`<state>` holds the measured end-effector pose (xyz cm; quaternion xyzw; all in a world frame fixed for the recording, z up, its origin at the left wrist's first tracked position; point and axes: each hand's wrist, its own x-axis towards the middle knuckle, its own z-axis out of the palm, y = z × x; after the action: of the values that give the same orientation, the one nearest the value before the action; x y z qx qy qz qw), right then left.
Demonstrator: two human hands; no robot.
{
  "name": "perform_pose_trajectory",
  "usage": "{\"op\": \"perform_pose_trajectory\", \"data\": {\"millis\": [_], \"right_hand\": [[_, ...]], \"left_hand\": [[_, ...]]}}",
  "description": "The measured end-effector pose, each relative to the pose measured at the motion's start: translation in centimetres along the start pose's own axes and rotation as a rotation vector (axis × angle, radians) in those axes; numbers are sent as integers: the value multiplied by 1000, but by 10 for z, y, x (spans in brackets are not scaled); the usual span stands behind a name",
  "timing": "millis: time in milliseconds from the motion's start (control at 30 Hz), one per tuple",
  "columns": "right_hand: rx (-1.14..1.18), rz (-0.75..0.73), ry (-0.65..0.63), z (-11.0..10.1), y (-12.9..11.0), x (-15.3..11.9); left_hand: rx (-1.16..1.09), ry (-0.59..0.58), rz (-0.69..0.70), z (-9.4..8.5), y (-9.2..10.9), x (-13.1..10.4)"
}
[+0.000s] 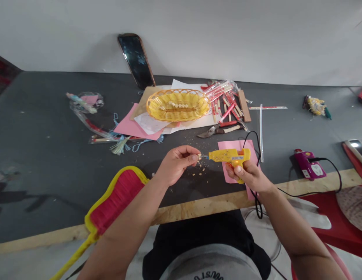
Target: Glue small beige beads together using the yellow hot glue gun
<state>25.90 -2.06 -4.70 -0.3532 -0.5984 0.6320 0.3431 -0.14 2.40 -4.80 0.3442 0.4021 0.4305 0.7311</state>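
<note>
My right hand (247, 175) grips a yellow hot glue gun (229, 155), its nozzle pointing left. In a pinch between thumb and fingertips, my left hand (181, 161) holds a small pale piece (199, 156) right at the nozzle tip; whether the two touch I cannot make out. Little pale crumbs (201, 169) are scattered on the dark table just below. Pink paper (223, 146) lies under the glue gun. Beyond my hands stands a yellow woven basket (150, 103) with small pale pieces and a brown stick-like strip inside.
Pruning shears (210, 131) lie near several wrapped chopsticks (223, 91) and a wooden block (244, 105). A phone (136, 62) leans on the wall. Left is a red fan with yellow edging (116, 198). A black cord runs toward a purple power adapter (310, 165).
</note>
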Motion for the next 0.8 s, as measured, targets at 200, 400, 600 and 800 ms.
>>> {"op": "perform_pose_trajectory", "data": {"millis": [200,400,600,800], "right_hand": [[25,10,16,0,3,-2],[17,4,17,1,1,-2],[0,26,22,1,2,-2],[-6,25,17,0,-3,-1]], "left_hand": [[2,4,-8,-1,0,-1],[0,6,-3,0,1,-1],[1,16,-7,1,1,0],[30,36,1,0,1,-1]]}}
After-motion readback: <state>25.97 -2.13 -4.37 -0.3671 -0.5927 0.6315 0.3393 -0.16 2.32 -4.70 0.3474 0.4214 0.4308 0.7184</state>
